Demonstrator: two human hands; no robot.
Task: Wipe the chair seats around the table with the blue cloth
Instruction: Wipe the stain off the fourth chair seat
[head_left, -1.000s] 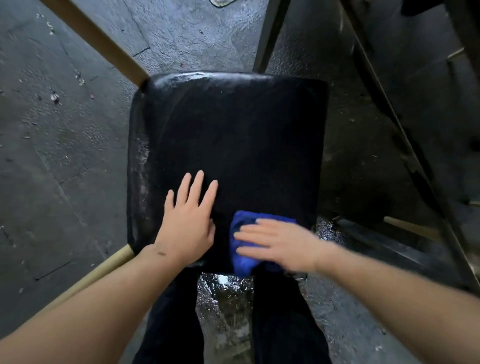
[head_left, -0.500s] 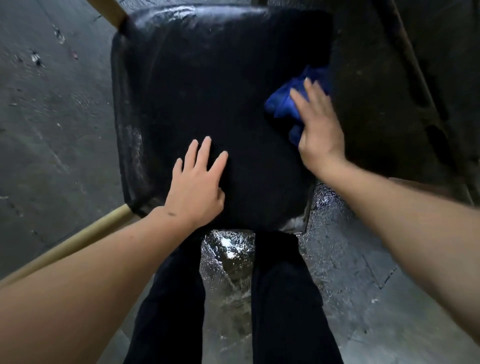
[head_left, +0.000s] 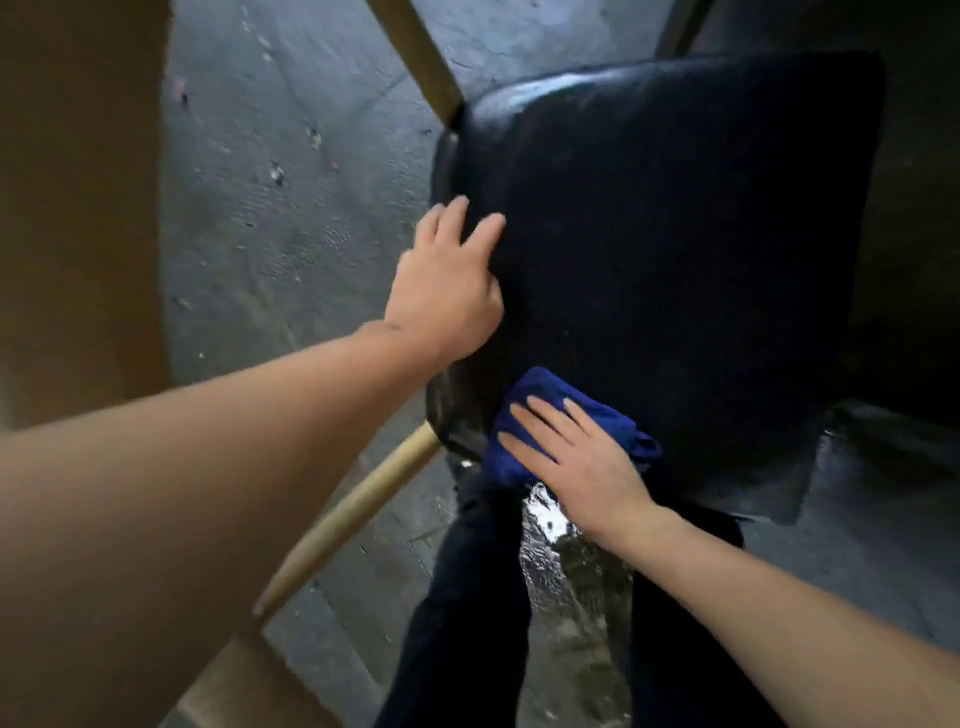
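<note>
A black padded chair seat (head_left: 675, 249) fills the upper right of the head view. The blue cloth (head_left: 545, 400) lies bunched on the seat's near left corner. My right hand (head_left: 576, 457) presses flat on the cloth with straight fingers. My left hand (head_left: 447, 291) rests on the seat's left edge, fingers spread and slightly bent over the rim. Part of the cloth is hidden under my right palm.
Pale wooden chair legs (head_left: 358, 514) angle out from the seat's left corners. A brown wooden surface (head_left: 78, 208) stands at the far left. The grey concrete floor (head_left: 291, 218) is wet, with a shiny puddle (head_left: 561, 540) between my dark trouser legs.
My right hand has swept the cloth from the seat's far right side back to the near left corner. My left hand slid to the seat's left edge. The view shifted.
</note>
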